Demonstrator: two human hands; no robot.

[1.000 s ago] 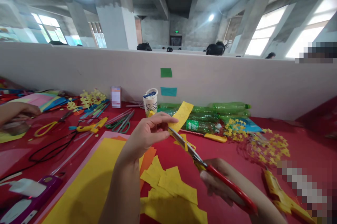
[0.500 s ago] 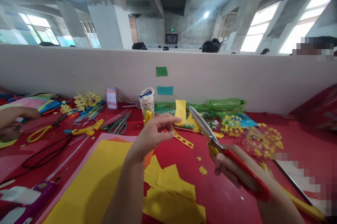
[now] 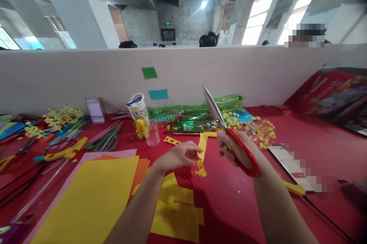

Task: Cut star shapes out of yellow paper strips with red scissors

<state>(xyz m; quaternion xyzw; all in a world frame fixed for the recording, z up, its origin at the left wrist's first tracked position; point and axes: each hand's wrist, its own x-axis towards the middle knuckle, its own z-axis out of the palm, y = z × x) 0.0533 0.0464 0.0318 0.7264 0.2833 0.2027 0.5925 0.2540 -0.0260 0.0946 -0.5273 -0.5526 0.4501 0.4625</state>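
Note:
My left hand (image 3: pixel 181 157) is closed in a loose pinch at the edge of a yellow paper strip (image 3: pixel 203 145), which hangs or lies just past the fingertips. Below it are small yellow stars (image 3: pixel 200 170) on the red tabletop. In my right hand (image 3: pixel 231 146) are red-handled scissors (image 3: pixel 243 156), their blades together and pointing up, away from the strip. Left of the strip lies a short yellow piece with star-shaped holes (image 3: pixel 172 141). Several yellow paper pieces (image 3: pixel 179 207) lie under my left forearm.
Yellow sheets (image 3: pixel 86 198) are stacked at left, beside green scissors (image 3: pixel 110 139) and a yellow glue gun (image 3: pixel 67 151). Behind stand a white cup (image 3: pixel 138 107) and green plastic bottles (image 3: pixel 195 125). A phone (image 3: pixel 291 167) and star pile (image 3: pixel 262 129) lie right.
The view has turned right. My left hand and the yellow strip have come down closer to the tabletop. My right hand still holds the scissors with their blades raised.

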